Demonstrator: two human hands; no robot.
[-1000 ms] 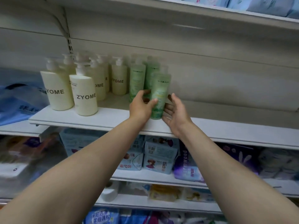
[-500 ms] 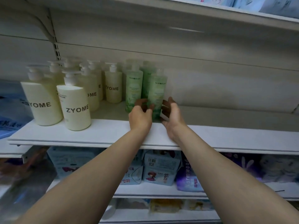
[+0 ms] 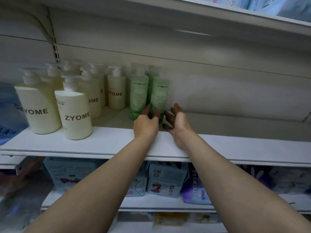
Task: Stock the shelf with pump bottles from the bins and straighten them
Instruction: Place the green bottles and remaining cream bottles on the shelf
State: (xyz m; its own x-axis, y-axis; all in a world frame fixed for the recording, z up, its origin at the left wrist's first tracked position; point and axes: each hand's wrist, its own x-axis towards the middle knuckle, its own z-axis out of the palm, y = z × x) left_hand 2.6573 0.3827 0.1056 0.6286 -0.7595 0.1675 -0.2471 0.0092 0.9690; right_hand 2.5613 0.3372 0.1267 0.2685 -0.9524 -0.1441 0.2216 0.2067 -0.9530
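The shelf [image 3: 104, 142] carried two groups of pump bottles: cream ZYOME bottles [image 3: 75, 115] on the left, running from the near edge back to the wall, and slim green bottles [image 3: 139, 96] to their right, set far back. The nearest green bottle [image 3: 159, 96] stood upright beside another, with more green ones behind it.

Both hands framed that bottle low down. The left hand [image 3: 146, 125] had its fingers [image 3: 146, 111] straight and touching the bottle's lower front; the right hand [image 3: 178, 121] was spread wide, just right of the bottle, and whether it touched could not be told.

The green bottle looked like stiff, smooth plastic filled with liquid, so probably fairly heavy and somewhat slippery; being tall and narrow, it would likely tip if pushed high. A hold round the lower body, or light pushes near the base, seemed safest; the pump head is a poor place to lift from.

The base of the green bottle was hidden behind the left hand. The green bottles' pump tops were blurred against the wall, and how many stood in the back row was unclear. No bins were in view. Packets [image 3: 165, 179] on the lower shelves were soft and partly covered by the arms.
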